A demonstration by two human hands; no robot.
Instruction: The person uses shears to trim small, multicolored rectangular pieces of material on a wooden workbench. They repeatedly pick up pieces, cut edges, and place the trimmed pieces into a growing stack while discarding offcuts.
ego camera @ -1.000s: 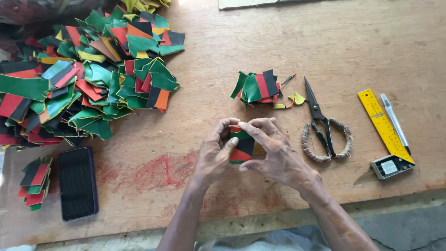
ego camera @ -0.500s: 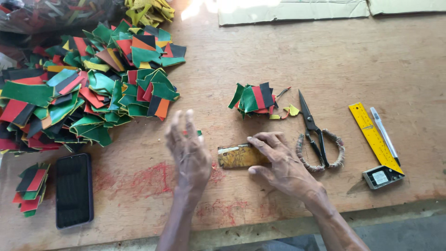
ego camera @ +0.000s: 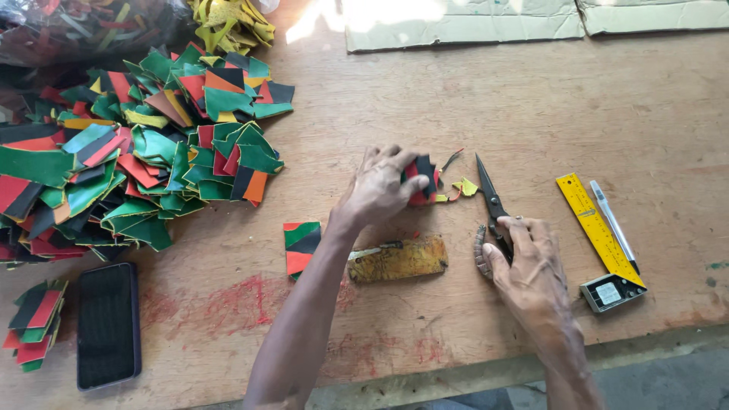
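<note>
My left hand (ego camera: 382, 188) reaches forward and closes over a small stack of red, green and black leather pieces (ego camera: 423, 181). My right hand (ego camera: 524, 262) rests on the handles of the black scissors (ego camera: 492, 203), fingers curling around them. Between my arms lie a single striped leather piece (ego camera: 302, 247) and a worn yellow rectangular template (ego camera: 398, 260) on the wooden table (ego camera: 471, 99).
A big heap of coloured leather pieces (ego camera: 129, 159) fills the left. A black phone (ego camera: 108, 325) and a small stack of pieces (ego camera: 34, 326) lie near the front left. A yellow square ruler (ego camera: 598, 235) and a pen (ego camera: 612, 222) lie to the right. Cardboard sheets (ego camera: 456, 23) lie at the back.
My left hand has moved forward from the table's middle onto the small stack. My right hand has left the yellow template and gone right onto the scissors' handles.
</note>
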